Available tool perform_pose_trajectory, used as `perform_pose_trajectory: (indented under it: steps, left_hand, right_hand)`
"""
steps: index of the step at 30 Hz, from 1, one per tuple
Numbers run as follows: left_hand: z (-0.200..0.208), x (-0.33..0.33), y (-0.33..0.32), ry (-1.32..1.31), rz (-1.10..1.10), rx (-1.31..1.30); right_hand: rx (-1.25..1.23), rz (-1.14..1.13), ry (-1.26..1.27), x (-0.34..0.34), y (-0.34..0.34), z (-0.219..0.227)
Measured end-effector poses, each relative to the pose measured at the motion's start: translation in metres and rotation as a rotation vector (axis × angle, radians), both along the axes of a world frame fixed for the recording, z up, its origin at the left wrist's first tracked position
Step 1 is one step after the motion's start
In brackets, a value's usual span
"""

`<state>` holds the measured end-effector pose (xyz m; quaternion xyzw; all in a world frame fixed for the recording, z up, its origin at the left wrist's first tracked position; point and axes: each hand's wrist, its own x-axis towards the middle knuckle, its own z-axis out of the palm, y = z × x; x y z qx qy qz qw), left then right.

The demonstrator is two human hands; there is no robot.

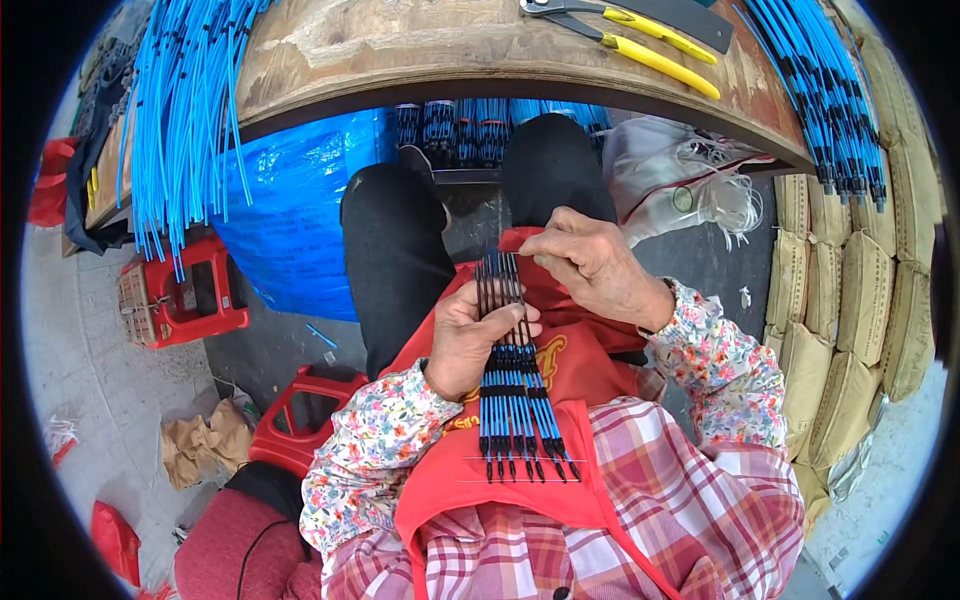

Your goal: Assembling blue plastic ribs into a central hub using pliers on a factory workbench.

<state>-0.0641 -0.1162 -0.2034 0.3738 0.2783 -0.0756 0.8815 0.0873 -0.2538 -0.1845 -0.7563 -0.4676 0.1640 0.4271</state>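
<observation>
My left hand point(468, 338) is wrapped round a row of thin black-and-blue rods point(515, 395), held side by side over my lap. Its thumb lies across the black upper part. Toward me the rods fan out slightly and end in black tips, with two thin pale strands crossing them there. Just right of the rods' far ends is my right hand point(598, 272), its thumb and forefinger drawn together. Whatever those fingers pinch is too small to make out. Beneath the rods lies a red apron point(595, 365).
Blue rods point(190, 110) hang over the left of the wooden table point(400, 45); another bundle point(825, 95) lies at its right. Yellow-handled pliers point(655, 65) rest on top. A red stool point(210, 318) stands left, tan packets point(865, 300) are stacked right, and a white sack point(655, 165) sits below.
</observation>
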Motion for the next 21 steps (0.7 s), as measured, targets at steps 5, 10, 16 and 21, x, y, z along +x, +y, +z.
perform_pose_trajectory:
  steps: [5,10,16,21]
  left_hand:
    - [0.0004,-0.0004,0.0006,0.007,0.007,0.004]
    - [0.0001,-0.0006,0.0007,-0.003,0.01,0.002]
    - [0.0014,-0.0002,0.0003,0.006,-0.001,0.013]
    - [0.0016,0.0,0.0005,-0.001,-0.02,0.02]
  right_hand:
    - [-0.042,0.047,-0.134,0.0008,-0.0007,0.0072]
    - [-0.033,0.007,-0.1,0.0012,-0.0006,0.0085]
    - [-0.035,0.012,-0.09,0.0011,-0.002,0.0069]
    - [-0.033,0.011,-0.132,0.0004,-0.0004,0.0078]
